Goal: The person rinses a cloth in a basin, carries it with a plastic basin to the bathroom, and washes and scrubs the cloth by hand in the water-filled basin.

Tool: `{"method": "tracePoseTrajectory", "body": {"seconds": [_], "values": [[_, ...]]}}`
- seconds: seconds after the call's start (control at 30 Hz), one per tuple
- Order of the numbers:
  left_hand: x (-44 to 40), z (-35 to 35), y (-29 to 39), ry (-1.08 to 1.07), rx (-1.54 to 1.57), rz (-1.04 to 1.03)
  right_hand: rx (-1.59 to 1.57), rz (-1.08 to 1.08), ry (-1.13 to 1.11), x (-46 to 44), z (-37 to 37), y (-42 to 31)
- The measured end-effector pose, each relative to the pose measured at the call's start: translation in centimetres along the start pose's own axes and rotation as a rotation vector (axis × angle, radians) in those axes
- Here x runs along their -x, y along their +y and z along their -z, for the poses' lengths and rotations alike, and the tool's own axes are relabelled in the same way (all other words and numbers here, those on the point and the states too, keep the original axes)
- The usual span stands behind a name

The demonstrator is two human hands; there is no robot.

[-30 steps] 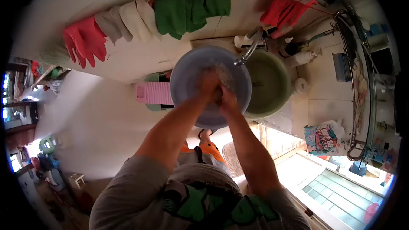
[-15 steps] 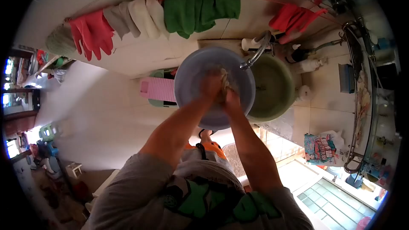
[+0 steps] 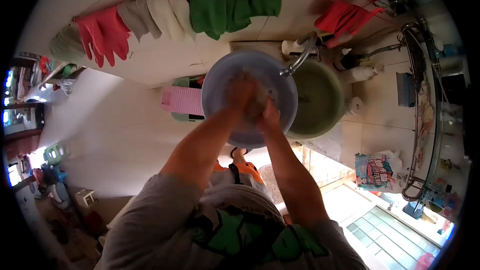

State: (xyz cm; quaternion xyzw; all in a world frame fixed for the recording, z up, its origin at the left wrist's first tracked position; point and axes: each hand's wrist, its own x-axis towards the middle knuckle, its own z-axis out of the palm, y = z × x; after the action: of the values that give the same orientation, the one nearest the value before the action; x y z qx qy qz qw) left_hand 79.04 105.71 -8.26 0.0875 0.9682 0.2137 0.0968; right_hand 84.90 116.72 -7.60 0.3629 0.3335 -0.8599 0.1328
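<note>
Both hands are inside a blue-grey basin (image 3: pixel 212 77), working on a wet, pale cloth (image 3: pixel 258 102) bunched between them. My left hand (image 3: pixel 242 90) is closed over the cloth's left side, its fingers a little blurred. Lower and to the right, my right hand (image 3: pixel 270 113) grips the cloth's near end, fingers curled. Water and the hands hide part of the cloth, so its exact kind cannot be told. The curved metal faucet (image 3: pixel 299 62) reaches over the basin's right rim.
A green basin (image 3: pixel 322 102) of water sits to the right, partly under the blue-grey one. At left lies a pink ridged washboard (image 3: pixel 182 100). Pink rubber gloves (image 3: pixel 105 35) and a green cloth (image 3: pixel 230 10) hang on a line above. A printed bag (image 3: pixel 375 170) stands at right.
My left hand has come down over the cloth, covering more of it. The cloth sits lower and more bunched. The whole view has shifted slightly.
</note>
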Motion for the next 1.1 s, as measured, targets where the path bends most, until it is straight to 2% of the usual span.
{"method": "tracePoseTrajectory", "body": {"seconds": [0.03,0.1,0.13,0.2,0.23,0.27,0.33,0.37,0.43,0.47,0.53,0.6,0.67,0.73,0.77,0.83,0.9,0.97,1.0,1.03,1.1], "values": [[0.4,-0.8,0.2,0.129,0.002,0.065,-0.037,0.007,0.133,1.8,-0.5,-0.1],[1.0,-2.4,0.9,0.385,-0.014,0.188,-0.189,-0.107,-0.105,0.2,0.7,1.4],[1.2,-3.5,1.6,0.297,0.084,0.223,-0.266,-0.163,-0.229,-0.9,1.0,1.9],[1.3,-6.1,3.1,0.122,0.277,0.297,-0.195,-0.158,-0.203,-3.3,1.8,0.4],[1.5,-7.1,3.4,0.067,0.244,0.19,-0.161,-0.156,-0.187,-4.3,2.5,-0.2],[1.5,-7.6,3.7,0.014,0.211,0.081,-0.192,-0.144,-0.311,-5.0,3.1,-0.3],[1.0,-7.9,3.2,-0.083,0.226,0.087,-0.258,-0.116,-0.553,-6.2,4.5,0.3],[0.2,-7.0,2.7,-0.131,0.278,0.205,-0.024,-0.083,-0.422,-7.7,6.6,1.9],[0.1,-2.1,1.7,-0.162,0.151,0.171,0.128,-0.011,-0.107,-3.6,3.6,1.2],[0.2,-2.3,0.6,0.039,0.052,0.148,0.128,0.006,0.056,-0.8,1.6,0.1],[0.5,-3.7,-1.1,0.433,-0.157,0.109,0.045,-0.037,0.165,2.1,-0.1,0.0],[0.6,-5.6,0.5,0.345,-0.06,0.232,-0.105,-0.115,0.003,0.9,0.4,0.7],[1.0,-5.3,2.4,0.154,0.205,0.318,-0.173,-0.159,-0.199,-2.7,2.1,1.1],[1.6,-1.7,4.8,-0.149,0.645,0.352,-0.157,-0.161,-0.432,-7.5,5.2,-0.1],[1.8,-0.5,5.7,-0.158,0.56,0.363,-0.271,-0.216,-0.537,-4.8,2.5,-1.6],[2.6,0.8,7.1,-0.194,0.395,0.381,-0.212,-0.182,-0.416,-4.4,2.2,-0.4],[-0.2,-5.1,1.9,-0.022,0.09,0.094,-0.139,-0.146,-0.299,-4.0,2.0,0.2],[-1.4,-5.9,-0.9,0.193,-0.046,-0.005,-0.031,-0.092,-0.063,-1.0,1.1,0.3],[-0.4,-4.2,-0.8,0.305,-0.026,0.048,0.025,-0.075,0.062,0.5,1.2,0.6],[0.3,-3.1,-0.7,0.417,-0.011,0.098,-0.045,-0.121,0.014,0.7,1.3,1.0],[-0.6,-6.8,-0.1,0.263,-0.095,0.193,-0.193,-0.196,-0.092,0.1,1.1,1.2]]}}
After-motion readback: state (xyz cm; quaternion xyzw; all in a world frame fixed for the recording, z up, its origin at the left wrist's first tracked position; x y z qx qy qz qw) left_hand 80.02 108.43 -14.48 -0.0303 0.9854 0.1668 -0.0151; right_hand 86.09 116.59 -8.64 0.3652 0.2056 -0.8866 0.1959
